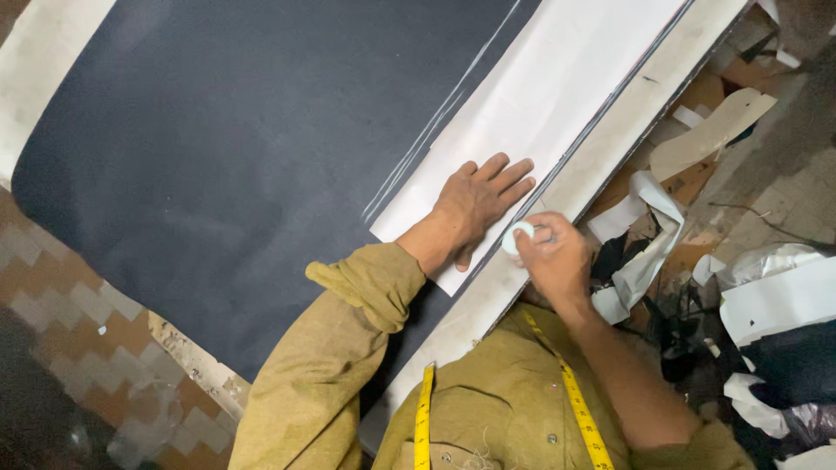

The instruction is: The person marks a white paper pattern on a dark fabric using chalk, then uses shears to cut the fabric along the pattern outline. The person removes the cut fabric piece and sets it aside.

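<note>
My left hand (pixel 477 202) lies flat, fingers spread, on a white paper pattern (pixel 540 96) that rests on a dark navy cloth (pixel 235 148). My right hand (pixel 554 255) pinches a small round white chalk (pixel 515 235) at the pattern's near edge, right beside my left thumb. Thin chalk lines (pixel 435 122) run along the cloth next to the pattern's far edge. A yellow measuring tape (pixel 578 409) hangs round my neck over an olive shirt.
The cloth covers a white worktable (pixel 644 104) with a dark edge. Past that edge, on the floor, lie white and black fabric scraps (pixel 644 252) and cardboard pieces (pixel 710 130). A patterned tile floor (pixel 61 296) shows on the other side.
</note>
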`<state>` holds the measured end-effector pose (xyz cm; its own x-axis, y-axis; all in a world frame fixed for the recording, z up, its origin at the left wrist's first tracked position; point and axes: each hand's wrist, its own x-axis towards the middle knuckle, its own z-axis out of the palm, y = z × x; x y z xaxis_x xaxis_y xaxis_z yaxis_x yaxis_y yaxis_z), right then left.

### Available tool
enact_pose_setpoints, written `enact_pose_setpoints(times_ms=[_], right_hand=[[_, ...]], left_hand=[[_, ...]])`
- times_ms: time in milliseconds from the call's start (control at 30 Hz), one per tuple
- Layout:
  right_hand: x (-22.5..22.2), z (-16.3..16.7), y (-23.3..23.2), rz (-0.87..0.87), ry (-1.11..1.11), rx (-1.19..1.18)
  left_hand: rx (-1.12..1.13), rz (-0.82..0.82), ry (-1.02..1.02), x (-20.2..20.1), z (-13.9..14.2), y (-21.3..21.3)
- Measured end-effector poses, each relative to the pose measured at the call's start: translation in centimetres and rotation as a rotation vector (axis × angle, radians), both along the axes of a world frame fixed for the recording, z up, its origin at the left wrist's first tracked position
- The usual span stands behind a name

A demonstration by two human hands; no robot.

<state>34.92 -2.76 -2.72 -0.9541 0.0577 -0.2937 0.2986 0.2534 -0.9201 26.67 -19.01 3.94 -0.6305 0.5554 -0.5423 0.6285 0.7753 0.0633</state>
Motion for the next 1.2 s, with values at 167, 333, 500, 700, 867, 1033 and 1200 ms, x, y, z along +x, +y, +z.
enact_pose_setpoints(times_ms=[167, 333, 500, 700, 867, 1033, 1200], right_hand=[[-0.7, -0.3, -0.2, -0.001, -0.07, -0.027], [5.0, 0.3, -3.1, 0.188, -0.093, 0.112], [5.1, 0.3, -2.9, 0.115, -0.123, 0.014], [7.3, 0.5, -4.8, 0.248, -0.143, 0.048], [9.4, 0.6, -4.6, 0.514, -0.307, -0.055], [4.2, 1.1, 1.3, 0.236, -0.087, -0.159], [-3.4, 2.2, 4.6, 0.156, 0.098, -0.062]], left_hand=[[-0.123, -0.054, 0.014, 0.3, 0.0, 0.2], [-0.098, -0.043, 0.021, 0.3, -0.3, 0.2], [-0.091, -0.041, 0.011, 0.2, -0.8, 0.2], [-0.076, -0.038, -0.012, 0.0, -0.8, 0.2], [-0.047, -0.018, -0.05, 0.1, -0.3, 0.0], [-0.058, -0.007, -0.044, 0.2, -0.9, 0.1], [-0.047, 0.044, 0.212, 1.2, -2.1, 1.9]])
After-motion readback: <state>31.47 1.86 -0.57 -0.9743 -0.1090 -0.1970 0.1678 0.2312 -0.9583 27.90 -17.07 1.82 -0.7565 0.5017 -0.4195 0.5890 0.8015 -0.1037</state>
